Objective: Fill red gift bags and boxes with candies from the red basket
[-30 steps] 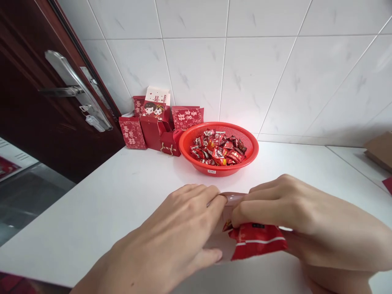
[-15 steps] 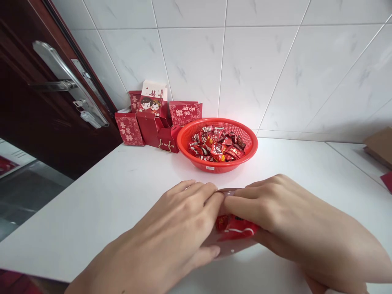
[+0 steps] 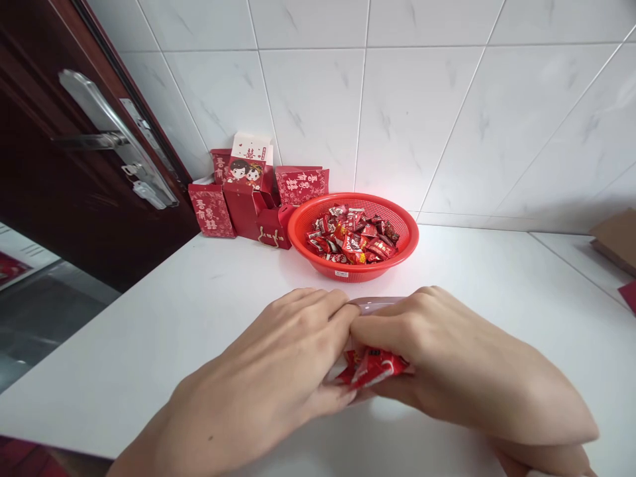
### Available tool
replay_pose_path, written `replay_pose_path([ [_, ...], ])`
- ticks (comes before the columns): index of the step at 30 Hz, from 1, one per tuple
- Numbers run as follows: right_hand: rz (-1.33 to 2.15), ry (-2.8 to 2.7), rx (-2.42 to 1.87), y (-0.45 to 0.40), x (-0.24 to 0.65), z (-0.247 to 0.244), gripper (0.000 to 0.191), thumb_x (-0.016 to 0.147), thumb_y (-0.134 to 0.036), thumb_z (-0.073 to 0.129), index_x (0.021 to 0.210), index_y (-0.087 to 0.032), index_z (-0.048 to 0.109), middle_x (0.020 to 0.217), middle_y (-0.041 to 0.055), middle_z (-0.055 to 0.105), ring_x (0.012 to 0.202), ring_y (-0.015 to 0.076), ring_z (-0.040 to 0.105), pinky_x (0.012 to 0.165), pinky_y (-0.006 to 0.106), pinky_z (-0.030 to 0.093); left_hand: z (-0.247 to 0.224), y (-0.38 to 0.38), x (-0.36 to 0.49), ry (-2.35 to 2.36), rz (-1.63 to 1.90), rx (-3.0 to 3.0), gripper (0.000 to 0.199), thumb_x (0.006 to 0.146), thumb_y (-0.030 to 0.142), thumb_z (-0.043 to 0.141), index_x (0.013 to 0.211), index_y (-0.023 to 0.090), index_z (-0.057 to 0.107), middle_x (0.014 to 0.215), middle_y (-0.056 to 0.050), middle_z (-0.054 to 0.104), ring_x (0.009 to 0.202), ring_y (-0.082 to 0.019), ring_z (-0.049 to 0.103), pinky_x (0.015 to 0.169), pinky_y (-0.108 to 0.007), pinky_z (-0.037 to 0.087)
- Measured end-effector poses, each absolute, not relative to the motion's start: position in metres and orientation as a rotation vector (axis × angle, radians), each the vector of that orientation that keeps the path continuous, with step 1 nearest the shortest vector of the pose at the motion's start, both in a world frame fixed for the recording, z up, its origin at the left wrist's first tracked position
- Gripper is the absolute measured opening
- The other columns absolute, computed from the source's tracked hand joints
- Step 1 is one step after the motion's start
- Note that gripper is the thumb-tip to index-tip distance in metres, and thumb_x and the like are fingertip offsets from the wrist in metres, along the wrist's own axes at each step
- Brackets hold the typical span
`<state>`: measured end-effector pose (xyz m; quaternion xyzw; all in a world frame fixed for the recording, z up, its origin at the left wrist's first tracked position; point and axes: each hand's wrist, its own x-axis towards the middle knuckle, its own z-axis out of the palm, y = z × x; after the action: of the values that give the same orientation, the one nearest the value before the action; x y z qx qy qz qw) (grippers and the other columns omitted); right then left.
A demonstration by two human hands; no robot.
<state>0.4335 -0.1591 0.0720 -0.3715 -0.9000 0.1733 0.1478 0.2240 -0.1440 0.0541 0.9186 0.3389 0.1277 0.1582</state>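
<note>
My left hand (image 3: 293, 351) and my right hand (image 3: 442, 358) meet over the near middle of the counter. Between them is a see-through pinkish bag (image 3: 380, 303) with white dots, its far edge showing above my fingers. My left fingers are curled against its left side. On its right side my right fingers are bent around it, close to red-wrapped candies (image 3: 375, 370). Most of the bag is hidden by my hands. Just beyond stands a red plastic basket (image 3: 407, 246) holding several wrapped candies (image 3: 352, 244).
Red gift boxes (image 3: 246, 209) stand against the tiled wall (image 3: 417, 119), left of the basket. At the left is a dark door (image 3: 30, 112) with a metal handle (image 3: 114, 139). Brown cardboard (image 3: 619, 238) lies at the right edge of the white counter (image 3: 163, 331).
My right hand has moved slightly left, toward my left hand. The bag's far edge shows more, and the red wrappers are tilted more between my hands.
</note>
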Motion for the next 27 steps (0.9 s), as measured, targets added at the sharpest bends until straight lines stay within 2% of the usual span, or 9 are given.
replay_pose_path([
  [3,0.628,-2.609,-1.025,-0.158,0.436,0.076,0.011,0.086,-0.022,0.077,0.083,-0.021,0.066,0.081,-0.0006,0.073,0.067,0.0126,0.062,0.059,0.025,0.038,0.054,-0.144,0.222,0.979,0.380,2.626,0.019,0.087,0.034,0.069,0.104,0.026,0.067,0.106,-0.005,0.069,0.105,-0.028,0.064,0.093,-0.039,0.051],
  [7,0.747,-2.514,-1.066,-0.155,0.445,0.079,0.009,0.086,-0.022,0.077,0.094,-0.024,0.072,0.081,-0.0015,0.074,0.068,0.0133,0.064,0.060,0.024,0.042,0.053,-0.146,0.222,0.968,0.335,2.641,0.015,0.088,0.034,0.068,0.100,0.026,0.065,0.103,-0.004,0.068,0.102,-0.027,0.064,0.090,-0.038,0.051],
  [11,0.796,-2.400,-1.125,-0.152,0.451,0.085,0.010,0.085,-0.015,0.075,0.091,-0.022,0.073,0.081,-0.0011,0.075,0.070,0.0137,0.066,0.062,0.023,0.046,0.053,-0.147,0.223,0.953,0.335,2.665,0.013,0.091,0.036,0.065,0.100,0.026,0.063,0.102,-0.004,0.067,0.101,-0.027,0.063,0.089,-0.038,0.051],
  [15,0.951,-2.389,-1.057,-0.152,0.454,0.092,0.014,0.085,-0.015,0.075,0.097,-0.022,0.074,0.087,-0.0008,0.076,0.075,0.0134,0.069,0.067,0.021,0.050,0.053,-0.149,0.223,0.952,0.318,2.672,0.011,0.093,0.034,0.062,0.100,0.025,0.062,0.101,-0.004,0.066,0.099,-0.026,0.063,0.089,-0.038,0.050],
  [20,1.043,-2.413,-1.004,-0.147,0.451,0.089,0.013,0.086,-0.018,0.075,0.098,-0.022,0.074,0.087,-0.0001,0.076,0.073,0.0136,0.068,0.066,0.022,0.051,0.056,-0.147,0.225,0.970,0.291,2.640,0.007,0.092,0.029,0.064,0.096,0.024,0.061,0.102,-0.003,0.066,0.099,-0.025,0.063,0.086,-0.035,0.049],
  [23,1.004,-2.413,-1.012,-0.141,0.445,0.082,0.011,0.089,-0.024,0.073,0.099,-0.023,0.074,0.082,0.0001,0.075,0.071,0.0150,0.067,0.064,0.024,0.049,0.062,-0.143,0.227,0.990,0.278,2.604,0.010,0.089,0.029,0.067,0.096,0.024,0.062,0.105,-0.002,0.067,0.099,-0.023,0.064,0.086,-0.033,0.048],
  [27,0.932,-2.419,-1.058,-0.134,0.437,0.076,0.009,0.087,-0.027,0.076,0.093,-0.022,0.074,0.076,0.0003,0.072,0.068,0.0156,0.065,0.063,0.026,0.047,0.066,-0.135,0.229,1.038,0.228,2.565,0.016,0.087,0.031,0.068,0.101,0.025,0.063,0.102,0.000,0.068,0.092,-0.022,0.064,0.078,-0.031,0.046],
])
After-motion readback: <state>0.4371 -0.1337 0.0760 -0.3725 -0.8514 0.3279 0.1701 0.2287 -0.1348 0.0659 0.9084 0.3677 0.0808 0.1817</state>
